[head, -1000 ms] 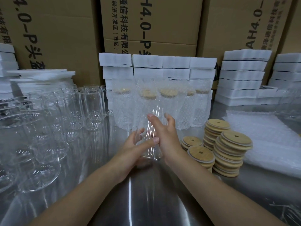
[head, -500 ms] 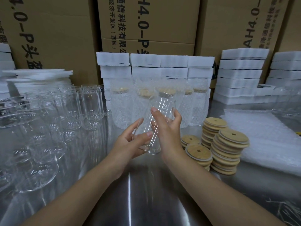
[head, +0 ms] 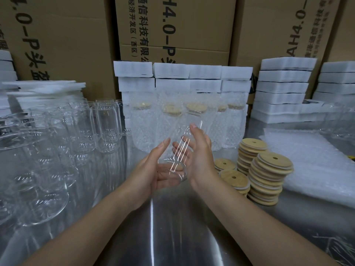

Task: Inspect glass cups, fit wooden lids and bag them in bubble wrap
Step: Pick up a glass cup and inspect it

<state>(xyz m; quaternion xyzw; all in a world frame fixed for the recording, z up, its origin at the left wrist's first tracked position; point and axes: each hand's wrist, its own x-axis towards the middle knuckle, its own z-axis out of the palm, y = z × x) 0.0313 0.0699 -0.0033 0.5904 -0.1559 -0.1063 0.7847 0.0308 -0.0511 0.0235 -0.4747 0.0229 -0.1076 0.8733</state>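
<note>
I hold a clear glass cup (head: 179, 150) tilted above the steel table (head: 172, 231), its mouth leaning away to the upper right. My right hand (head: 201, 158) grips its right side, with fingers showing through the glass. My left hand (head: 151, 169) cradles the base with fairly straight fingers. Stacks of round wooden lids (head: 272, 166) with a centre hole stand just right of my right hand. Flat bubble-wrap bags (head: 317, 162) lie further right. Several lidded cups in bubble wrap (head: 194, 120) stand in a row behind my hands.
Many bare glass cups (head: 105, 125) crowd the left side of the table, some lying near the front left edge. White foam blocks (head: 284, 85) are stacked at the back, in front of tall cardboard boxes (head: 172, 27).
The cup has tipped further over and turned between my hands. My left hand has slid down from the cup's side to its base, and its fingers have straightened.
</note>
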